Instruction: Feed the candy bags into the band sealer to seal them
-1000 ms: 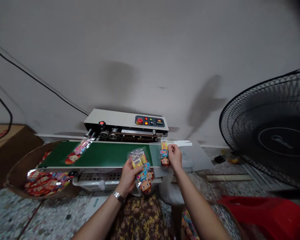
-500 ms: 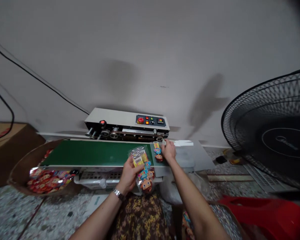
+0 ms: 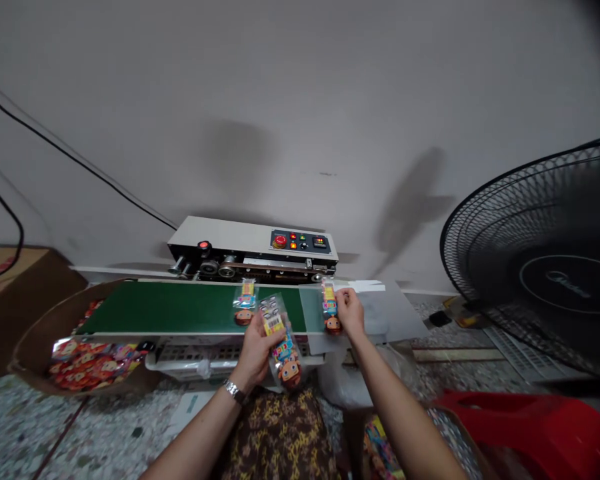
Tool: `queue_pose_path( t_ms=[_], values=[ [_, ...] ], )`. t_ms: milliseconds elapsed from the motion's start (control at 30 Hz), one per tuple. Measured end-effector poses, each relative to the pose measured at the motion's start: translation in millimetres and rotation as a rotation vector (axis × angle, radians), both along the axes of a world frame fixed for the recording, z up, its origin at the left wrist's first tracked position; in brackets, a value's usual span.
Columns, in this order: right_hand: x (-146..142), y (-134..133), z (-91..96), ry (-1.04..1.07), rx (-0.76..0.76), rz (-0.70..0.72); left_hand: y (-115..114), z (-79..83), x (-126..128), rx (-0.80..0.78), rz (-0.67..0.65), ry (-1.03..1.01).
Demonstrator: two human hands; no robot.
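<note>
My left hand (image 3: 257,347) grips a bundle of clear plastic packets (image 3: 284,353) printed with a cartoon face and yellow tops, held over the belt's front edge. With closed fingertips, my right hand (image 3: 351,310) holds the edge of a single similar packet (image 3: 331,308) upon the pale sheet at the belt's right end. Another packet (image 3: 245,302) lies on the green conveyor belt (image 3: 180,307), just beyond my left hand. Behind the belt stands a band sealing machine (image 3: 255,243) with lit buttons and a red knob.
A round cardboard bin (image 3: 30,340) of similar packets stands under the belt's left end. To the right are a large black fan (image 3: 540,267) and a red plastic object (image 3: 530,433). More packets (image 3: 380,447) lie in a box below my right forearm. A brown carton (image 3: 15,300) sits at far left.
A packet now lies on the green belt, left of where one lay beside my right hand. My right hand has shifted slightly right and holds another packet. The left hand's bundle looks less fanned out.
</note>
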State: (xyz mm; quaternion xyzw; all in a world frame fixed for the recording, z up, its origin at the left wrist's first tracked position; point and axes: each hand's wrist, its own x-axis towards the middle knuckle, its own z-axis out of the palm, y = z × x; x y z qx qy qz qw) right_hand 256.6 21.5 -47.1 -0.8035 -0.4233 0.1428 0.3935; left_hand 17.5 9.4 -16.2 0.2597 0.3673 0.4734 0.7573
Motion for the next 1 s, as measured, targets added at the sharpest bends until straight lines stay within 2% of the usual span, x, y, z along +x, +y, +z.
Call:
queue_pose_path(
  t_ms=[100,167,300,433,500,567,633,733,800,867,1000],
  values=[
    [30.1,8.6,-4.2,-0.201,-0.224,-0.134,0.4,2.2,-1.8,-0.009,-0.012,0.0],
    [36.4,15.5,-5.0,-0.244,-0.296,-0.166,0.7,4.2,-1.3,-0.014,-0.014,0.003],
    [25.8,32.4,-6.5,-0.25,-0.331,-0.16,1.2,3.6,0.2,-0.008,0.014,0.013],
    [3.5,41.4,-1.8,-0.253,-0.355,-0.076,0.5,1.7,1.3,-0.007,0.005,-0.015],
    [-9.6,38.4,5.4,-0.27,-0.28,-0.02,0.1,3.3,2.1,-0.009,0.005,-0.022],
    [-24.4,30.5,14.8,-0.202,-0.101,0.106,0.3,6.0,3.0,0.002,0.019,-0.017],
    [-40.6,19.6,23.7,0.021,0.071,0.312,0.9,8.3,4.1,0.018,0.024,-0.014],
    [-64.8,3.0,31.1,0.348,0.148,0.572,1.3,10.1,6.8,0.029,0.016,-0.016],
    [-77.3,-4.9,31.7,0.416,0.18,0.591,0.4,10.4,9.5,0.032,0.01,-0.025],
    [-84.4,-9.5,30.8,0.443,0.223,0.525,-1.2,10.3,12.2,0.025,0.006,-0.047],
    [-73.4,-10.8,27.7,0.388,0.258,0.369,-3.6,9.0,14.2,-0.02,-0.013,-0.049]
  ],
)
